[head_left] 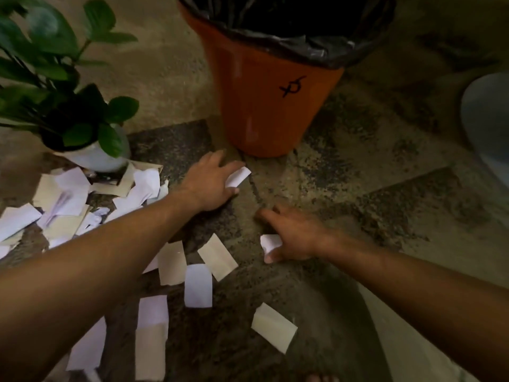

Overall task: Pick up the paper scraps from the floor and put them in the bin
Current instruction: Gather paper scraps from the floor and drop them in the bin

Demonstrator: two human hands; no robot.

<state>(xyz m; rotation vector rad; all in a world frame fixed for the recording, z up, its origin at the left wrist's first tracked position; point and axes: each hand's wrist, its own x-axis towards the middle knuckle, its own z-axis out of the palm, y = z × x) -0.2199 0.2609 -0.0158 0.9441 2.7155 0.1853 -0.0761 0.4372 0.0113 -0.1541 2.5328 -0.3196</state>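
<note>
Speckled stone floor point(344, 188) – paper scraps point(198, 285) lie strewn before the orange bin point(270, 106), heaped thickest toward the potted plant point(68, 106). Left hand point(212, 180) pinches one scrap at the bin's foot; right hand point(294, 235) closes on another nearby, both placed for a short toss.
</note>
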